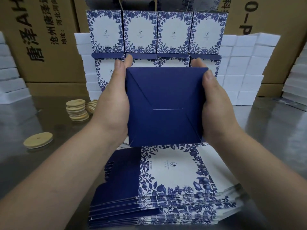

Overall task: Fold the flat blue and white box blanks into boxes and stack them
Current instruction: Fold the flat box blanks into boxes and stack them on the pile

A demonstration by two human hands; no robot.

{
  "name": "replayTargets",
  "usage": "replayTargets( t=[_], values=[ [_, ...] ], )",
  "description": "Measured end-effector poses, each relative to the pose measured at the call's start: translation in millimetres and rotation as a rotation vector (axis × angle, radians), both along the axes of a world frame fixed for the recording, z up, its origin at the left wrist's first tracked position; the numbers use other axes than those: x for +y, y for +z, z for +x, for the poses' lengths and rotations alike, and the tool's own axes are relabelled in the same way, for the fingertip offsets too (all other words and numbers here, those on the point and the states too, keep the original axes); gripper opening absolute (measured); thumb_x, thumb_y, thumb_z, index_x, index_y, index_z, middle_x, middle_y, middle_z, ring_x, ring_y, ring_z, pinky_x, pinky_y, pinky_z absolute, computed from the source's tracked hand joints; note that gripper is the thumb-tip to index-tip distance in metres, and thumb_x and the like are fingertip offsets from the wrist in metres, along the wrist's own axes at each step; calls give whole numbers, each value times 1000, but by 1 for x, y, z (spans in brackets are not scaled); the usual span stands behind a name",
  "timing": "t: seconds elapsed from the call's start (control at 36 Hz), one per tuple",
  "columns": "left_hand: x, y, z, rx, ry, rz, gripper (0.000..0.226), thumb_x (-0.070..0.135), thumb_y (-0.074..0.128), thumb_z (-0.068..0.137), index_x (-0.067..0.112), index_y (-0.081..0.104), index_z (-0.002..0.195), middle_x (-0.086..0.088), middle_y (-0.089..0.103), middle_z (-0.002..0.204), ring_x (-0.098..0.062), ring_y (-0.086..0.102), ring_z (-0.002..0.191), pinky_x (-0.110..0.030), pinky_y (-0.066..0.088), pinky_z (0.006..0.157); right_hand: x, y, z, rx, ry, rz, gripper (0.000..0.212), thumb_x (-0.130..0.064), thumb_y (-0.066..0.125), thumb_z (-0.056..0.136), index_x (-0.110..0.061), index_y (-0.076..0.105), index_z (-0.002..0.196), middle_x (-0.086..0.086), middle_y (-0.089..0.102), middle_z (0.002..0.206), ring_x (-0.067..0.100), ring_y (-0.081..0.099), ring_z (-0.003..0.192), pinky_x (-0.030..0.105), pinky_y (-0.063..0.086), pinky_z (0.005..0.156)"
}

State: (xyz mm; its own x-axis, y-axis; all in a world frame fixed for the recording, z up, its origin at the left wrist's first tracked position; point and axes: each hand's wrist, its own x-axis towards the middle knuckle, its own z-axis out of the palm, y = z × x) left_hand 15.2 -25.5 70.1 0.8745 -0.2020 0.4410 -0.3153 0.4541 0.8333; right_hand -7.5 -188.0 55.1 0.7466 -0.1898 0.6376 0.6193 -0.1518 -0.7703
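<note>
I hold a folded box (165, 107) in the air between both hands, its dark blue bottom with interlocked flaps facing me. My left hand (114, 100) grips its left side and my right hand (214, 103) grips its right side. Below it, near me on the table, lies a thick pile of flat blue and white box blanks (167, 185). Behind the held box stands a stack of folded boxes (156, 32), two rows showing, with their floral white fronts towards me; the lower row is partly hidden by the box and my hands.
Round wooden lids (77, 110) are stacked at the left on the shiny metal table (274, 130), with one lid (38, 140) lying alone. White foam blocks (245, 67) are piled behind and at both sides. Brown cartons (41, 39) form the back wall.
</note>
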Motion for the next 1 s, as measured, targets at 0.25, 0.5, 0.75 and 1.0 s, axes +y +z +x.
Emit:
replayTargets(
  t=[0.25,0.5,0.75,1.0],
  values=[
    [0,4,-6,151,-61,-183,49,33,40,97,21,55,52,6,55,53,-9,55,47,-18,46,48,10,7,-6,-105,152,246,37,-53,36,85,-32,64,95,-14,57,120,4,47,126,36,37,107],
    [-6,-2,-5,63,21,-144,67,12,41,61,13,52,127,6,57,128,0,61,102,-13,53,67,-3,11,-6,459,337,585,53,-45,51,87,-20,69,44,1,71,65,18,66,50,30,55,48],
    [0,-5,5,153,132,-19,34,17,44,82,17,68,107,-2,72,88,-16,67,74,-30,53,68,5,8,-11,226,518,338,42,-5,40,70,-17,56,107,-4,69,69,15,66,58,24,54,53],
    [6,16,21,140,157,-109,47,1,28,101,14,24,145,-9,44,140,-13,54,108,-6,41,54,-8,13,-10,6,292,-58,73,-4,40,61,-53,46,114,-19,69,97,19,62,86,32,49,70]
  ],
)
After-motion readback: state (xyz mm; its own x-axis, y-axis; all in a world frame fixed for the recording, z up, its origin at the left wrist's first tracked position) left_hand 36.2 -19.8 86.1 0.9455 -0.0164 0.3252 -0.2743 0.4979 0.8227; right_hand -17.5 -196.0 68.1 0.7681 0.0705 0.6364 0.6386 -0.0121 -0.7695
